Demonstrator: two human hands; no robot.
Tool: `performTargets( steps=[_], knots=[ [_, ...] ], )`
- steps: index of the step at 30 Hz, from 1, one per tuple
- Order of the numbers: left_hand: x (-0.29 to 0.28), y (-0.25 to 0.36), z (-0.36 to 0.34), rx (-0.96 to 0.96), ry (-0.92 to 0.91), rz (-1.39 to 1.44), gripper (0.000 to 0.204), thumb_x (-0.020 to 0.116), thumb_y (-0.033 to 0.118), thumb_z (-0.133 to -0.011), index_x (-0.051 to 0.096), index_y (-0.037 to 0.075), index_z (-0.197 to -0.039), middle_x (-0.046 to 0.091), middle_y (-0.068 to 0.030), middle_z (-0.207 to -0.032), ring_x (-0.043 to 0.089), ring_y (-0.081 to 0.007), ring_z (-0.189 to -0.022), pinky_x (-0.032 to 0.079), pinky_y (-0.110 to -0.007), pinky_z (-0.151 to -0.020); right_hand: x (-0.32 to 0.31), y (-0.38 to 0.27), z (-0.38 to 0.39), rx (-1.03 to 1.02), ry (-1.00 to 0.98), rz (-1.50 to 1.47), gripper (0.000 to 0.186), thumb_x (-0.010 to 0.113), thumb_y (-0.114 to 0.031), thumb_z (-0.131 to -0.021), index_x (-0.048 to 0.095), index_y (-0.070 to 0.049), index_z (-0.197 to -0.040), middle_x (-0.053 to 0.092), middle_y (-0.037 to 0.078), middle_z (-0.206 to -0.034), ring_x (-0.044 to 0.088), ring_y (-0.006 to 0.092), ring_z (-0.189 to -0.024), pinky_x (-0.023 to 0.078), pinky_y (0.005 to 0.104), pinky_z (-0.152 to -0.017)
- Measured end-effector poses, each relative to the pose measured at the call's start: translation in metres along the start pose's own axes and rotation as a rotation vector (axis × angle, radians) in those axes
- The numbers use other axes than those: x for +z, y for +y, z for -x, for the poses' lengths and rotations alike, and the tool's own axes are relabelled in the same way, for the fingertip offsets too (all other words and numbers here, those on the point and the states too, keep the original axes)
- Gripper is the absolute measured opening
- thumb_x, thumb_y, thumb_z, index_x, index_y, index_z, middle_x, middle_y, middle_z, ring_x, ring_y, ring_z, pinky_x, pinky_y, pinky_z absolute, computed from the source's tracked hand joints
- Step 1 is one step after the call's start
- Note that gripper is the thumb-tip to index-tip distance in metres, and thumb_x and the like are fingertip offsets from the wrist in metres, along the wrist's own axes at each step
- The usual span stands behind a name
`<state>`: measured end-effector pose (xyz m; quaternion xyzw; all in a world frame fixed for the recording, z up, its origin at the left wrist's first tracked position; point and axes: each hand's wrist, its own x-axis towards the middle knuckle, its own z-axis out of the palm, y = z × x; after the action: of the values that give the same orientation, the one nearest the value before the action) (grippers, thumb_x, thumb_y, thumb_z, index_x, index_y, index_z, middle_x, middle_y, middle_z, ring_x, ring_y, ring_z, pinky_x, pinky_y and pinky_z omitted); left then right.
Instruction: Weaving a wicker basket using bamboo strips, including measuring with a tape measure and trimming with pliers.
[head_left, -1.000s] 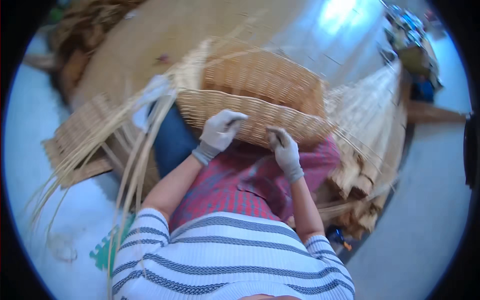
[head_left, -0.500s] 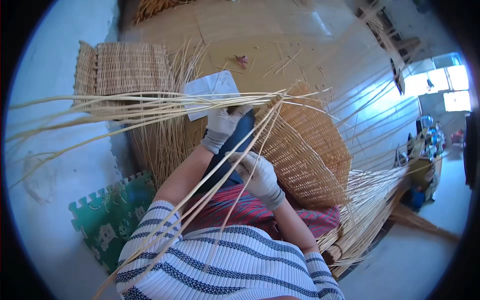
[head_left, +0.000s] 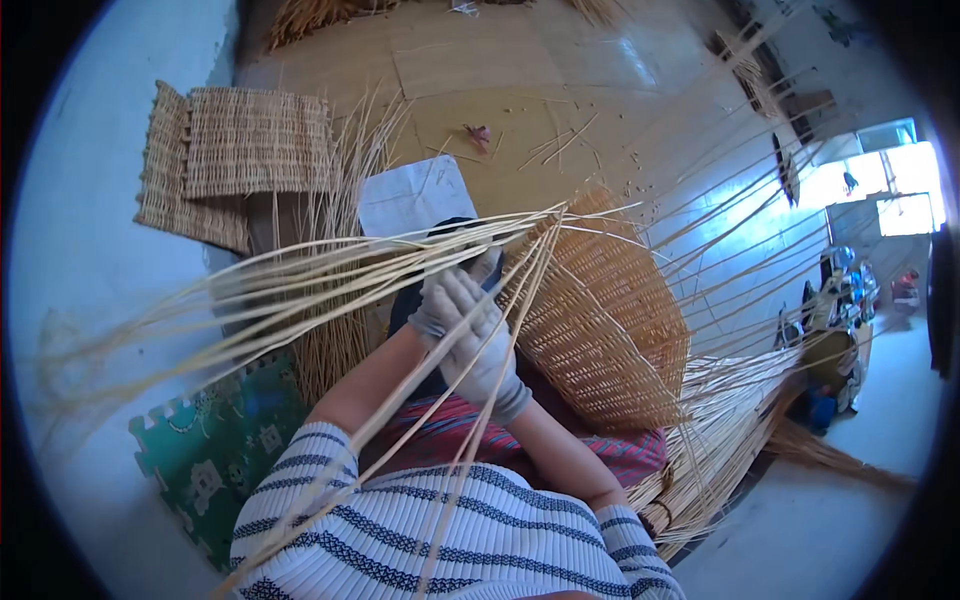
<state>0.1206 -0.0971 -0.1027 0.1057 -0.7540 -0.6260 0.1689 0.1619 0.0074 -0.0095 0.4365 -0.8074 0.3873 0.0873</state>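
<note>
A woven wicker basket (head_left: 600, 330) rests tilted on my lap, with long pale wicker strands (head_left: 370, 262) fanning left from its upper corner. My left hand (head_left: 432, 308), in a whitish work glove, is closed under this bundle, partly covered by the other hand. My right hand (head_left: 487, 350), gloved too, lies across the left one with its fingers bent against the strands; its fingertips are partly hidden. A few separate strands pass over the right hand and run down toward my striped sleeve. More strands stick out from the basket's right side.
Woven wicker panels (head_left: 258, 140) stand by the left wall, beside a stack of loose wicker (head_left: 335, 335). A green foam mat (head_left: 225, 445) lies at lower left. Behind the basket, a large pale wicker bundle (head_left: 730, 400) lies to the right. Scraps litter the floor (head_left: 520, 120).
My right hand has moved up and left onto my left hand. The left hand and strand bundle have dropped slightly, and the strands' left ends are blurred by motion.
</note>
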Motion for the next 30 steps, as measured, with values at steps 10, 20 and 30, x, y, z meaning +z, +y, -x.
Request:
performTargets(
  steps=[10,20,30],
  knots=[
    [0.009,-0.011,0.014,-0.006,-0.060,0.050,0.044,0.066,0.036,-0.102,0.066,0.005,-0.133,0.069,-0.0133,-0.126,0.065,-0.0280,-0.113,0.050,-0.038,-0.100,0.026,0.022,-0.023,-0.080,0.282,0.055,0.055,0.075,-0.005,-0.081,0.067,-0.010,-0.135,0.066,0.015,-0.128,0.064,0.0363,-0.124,0.050,0.0533,-0.109],
    [0.005,-0.043,-0.014,-0.089,-0.297,0.316,0.044,0.063,0.029,-0.104,0.062,0.004,-0.140,0.063,-0.0119,-0.141,0.058,-0.0236,-0.131,0.044,-0.036,-0.112,0.006,0.057,-0.048,-0.010,0.084,-0.148,0.026,0.083,-0.019,-0.069,0.069,-0.015,-0.091,0.065,0.005,-0.089,0.065,0.0309,-0.088,0.052,0.0459,-0.081],
    [0.041,-0.081,-0.127,0.222,-0.767,-0.062,0.035,0.064,0.027,-0.102,0.068,0.010,-0.133,0.067,-0.0070,-0.141,0.051,-0.0244,-0.144,0.029,-0.046,-0.127,0.005,0.122,-0.032,0.235,-0.100,-0.063,0.045,0.082,-0.041,-0.082,0.067,-0.007,-0.057,0.063,0.011,-0.059,0.066,0.0322,-0.065,0.049,0.0451,-0.070]
  ],
)
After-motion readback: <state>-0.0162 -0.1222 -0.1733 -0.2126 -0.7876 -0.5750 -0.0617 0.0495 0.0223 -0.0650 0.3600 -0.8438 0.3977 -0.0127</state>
